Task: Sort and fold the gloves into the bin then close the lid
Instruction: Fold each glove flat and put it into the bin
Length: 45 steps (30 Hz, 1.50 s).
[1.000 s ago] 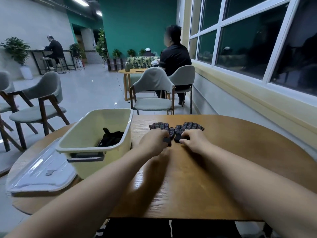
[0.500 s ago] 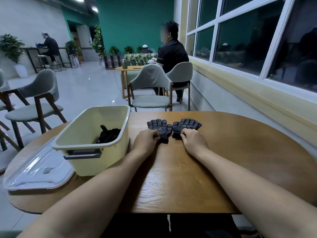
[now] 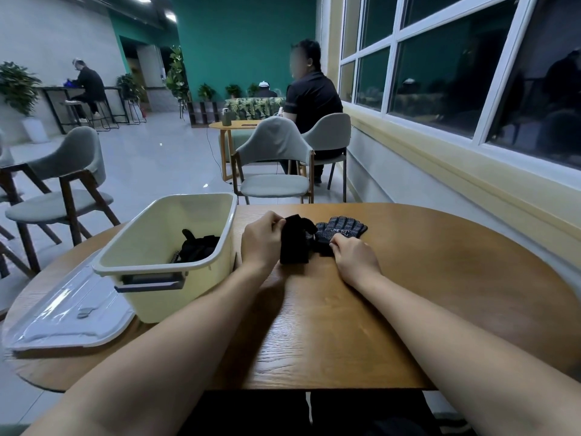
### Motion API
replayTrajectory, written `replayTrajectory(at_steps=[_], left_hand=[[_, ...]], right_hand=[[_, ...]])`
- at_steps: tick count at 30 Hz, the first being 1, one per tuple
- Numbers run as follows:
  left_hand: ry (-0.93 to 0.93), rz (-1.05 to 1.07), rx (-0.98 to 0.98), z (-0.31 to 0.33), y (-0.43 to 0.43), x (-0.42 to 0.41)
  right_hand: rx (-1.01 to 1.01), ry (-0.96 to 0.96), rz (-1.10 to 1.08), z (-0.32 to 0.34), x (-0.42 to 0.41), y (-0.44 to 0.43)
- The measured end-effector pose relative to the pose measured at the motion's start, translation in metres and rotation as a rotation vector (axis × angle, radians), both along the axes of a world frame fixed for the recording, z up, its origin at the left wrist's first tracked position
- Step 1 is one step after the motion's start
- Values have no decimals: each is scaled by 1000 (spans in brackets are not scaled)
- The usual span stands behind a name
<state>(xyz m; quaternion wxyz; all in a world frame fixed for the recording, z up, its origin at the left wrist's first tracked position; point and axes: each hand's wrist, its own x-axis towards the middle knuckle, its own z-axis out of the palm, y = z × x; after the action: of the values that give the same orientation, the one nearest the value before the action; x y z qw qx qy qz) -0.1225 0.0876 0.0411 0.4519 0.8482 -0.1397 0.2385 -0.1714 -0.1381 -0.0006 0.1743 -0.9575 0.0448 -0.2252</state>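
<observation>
Black knit fabric is being gripped by the left hand [image 3: 262,239], whose fingers are curled tight around the upper edge of one glove [image 3: 294,242]; that glove is being held partly raised off the wooden table [image 3: 424,294], its cuff end hanging down to touch the tabletop. Just to the right, the right hand [image 3: 355,258] is being pressed down with fingers bent, pinching the near edge of a second glove [image 3: 342,229], which is lying flat with its dotted palm side up and its fingers pointing far. The two gloves are overlapping slightly where they meet between the hands. Both bare forearms are being stretched out from the near edge of the table. Immediately left of the left hand, a pale yellow bin [image 3: 163,269] is standing open, its right wall just beside the wrist, and more dark gloves [image 3: 196,247] are lying bunched inside it toward the far right of its floor. A grey handle is being shown on the bin's near wall. Further left and nearer, the clear lid [image 3: 63,322] is lying flat, partly overhanging the table's left edge and apart from the bin's rim. Beyond the table, grey chairs [image 3: 273,165] are standing on a tiled floor, and a seated person [image 3: 311,99] in dark clothing is being seen from behind beside the windows [image 3: 440,64].
</observation>
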Motion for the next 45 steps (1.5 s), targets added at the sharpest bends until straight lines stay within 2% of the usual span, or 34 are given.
replayTrajectory(at_steps=[7,14,20,25,28,31,34,38,45], left_hand=[[-205,15,105,26,-3,-17],[-345,-135,207,13,13,-69],[-315,-302,236,-13,38,-117],[-175,-458,314,-26,47,-142],[-129,-535,276,-29,46,-147],[-138,-487,278,-31,45,-138],[-99,-386,446,-39,43,-124],[34,-401,649,-48,42,-120],[65,-443,684,-47,47,-131]], right_hand=[[-10,-4,-3,-2,1,-1],[-9,29,5,0,3,-2],[31,9,0,1,-1,0],[39,7,1,3,-4,1],[33,6,4,5,-5,2],[30,5,0,6,-7,3],[36,5,7,7,-9,4],[34,-11,8,7,-11,4],[87,-99,-19,14,-14,5]])
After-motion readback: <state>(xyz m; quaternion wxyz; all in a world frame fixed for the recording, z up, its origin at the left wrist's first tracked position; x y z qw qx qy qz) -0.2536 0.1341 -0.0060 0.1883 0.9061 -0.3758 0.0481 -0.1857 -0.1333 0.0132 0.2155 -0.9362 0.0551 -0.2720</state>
